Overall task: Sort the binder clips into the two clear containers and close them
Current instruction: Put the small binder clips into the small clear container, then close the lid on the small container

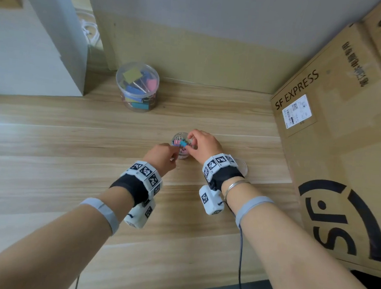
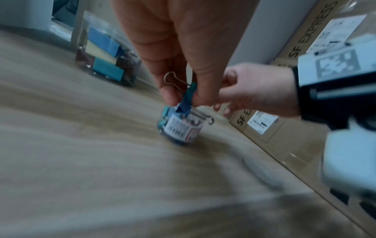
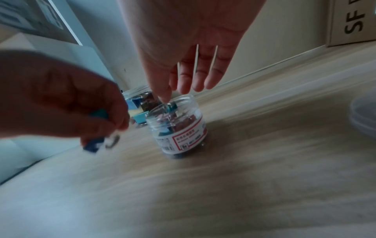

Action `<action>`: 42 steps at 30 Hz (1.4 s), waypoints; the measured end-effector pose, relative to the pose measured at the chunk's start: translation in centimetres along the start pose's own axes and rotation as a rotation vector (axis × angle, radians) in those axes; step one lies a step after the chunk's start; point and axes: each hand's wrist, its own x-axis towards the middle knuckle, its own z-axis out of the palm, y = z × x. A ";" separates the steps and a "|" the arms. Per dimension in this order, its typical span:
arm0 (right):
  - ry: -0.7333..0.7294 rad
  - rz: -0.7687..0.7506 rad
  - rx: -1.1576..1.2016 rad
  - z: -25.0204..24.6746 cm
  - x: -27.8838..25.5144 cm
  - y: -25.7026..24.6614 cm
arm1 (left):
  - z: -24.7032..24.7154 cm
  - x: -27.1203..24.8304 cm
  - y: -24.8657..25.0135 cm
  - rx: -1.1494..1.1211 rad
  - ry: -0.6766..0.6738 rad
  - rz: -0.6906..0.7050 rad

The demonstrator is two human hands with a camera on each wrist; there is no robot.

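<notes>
A small clear jar [image 1: 182, 154] [image 2: 180, 128] [image 3: 179, 130] with a white label stands open mid-table, holding several small coloured binder clips. My left hand [image 1: 172, 154] [image 2: 184, 99] [image 3: 105, 128] hovers just left of its mouth and pinches small binder clips [image 2: 186, 103] [image 3: 93, 145], one blue and one teal. My right hand [image 1: 190, 145] [image 3: 165, 98] reaches over the jar from the right. Its thumb and forefinger meet on a teal clip [image 3: 171, 107] at the mouth, while the other fingers hang straight. A larger clear container [image 1: 136, 86] [image 2: 105, 59] of big clips stands at the back left.
A clear round lid [image 1: 243, 167] [image 3: 364, 119] lies on the table just right of my right wrist. Large SF Express cardboard boxes [image 1: 334, 141] wall off the right side. A white panel [image 1: 34, 43] stands at the back left. The wooden table [image 1: 93, 160] stretches left and toward me.
</notes>
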 end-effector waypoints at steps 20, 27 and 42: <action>-0.247 0.541 -0.130 -1.8 -4.7 10.3 | 0.5 3.4 -0.4 -0.211 0.263 -0.010; -0.332 0.564 -0.169 -0.6 -4.5 9.5 | 2.5 3.9 -1.8 -0.098 0.040 -0.164; -0.243 0.070 -0.020 -0.9 -1.1 -0.2 | 2.6 2.5 -0.8 -0.269 0.013 -0.102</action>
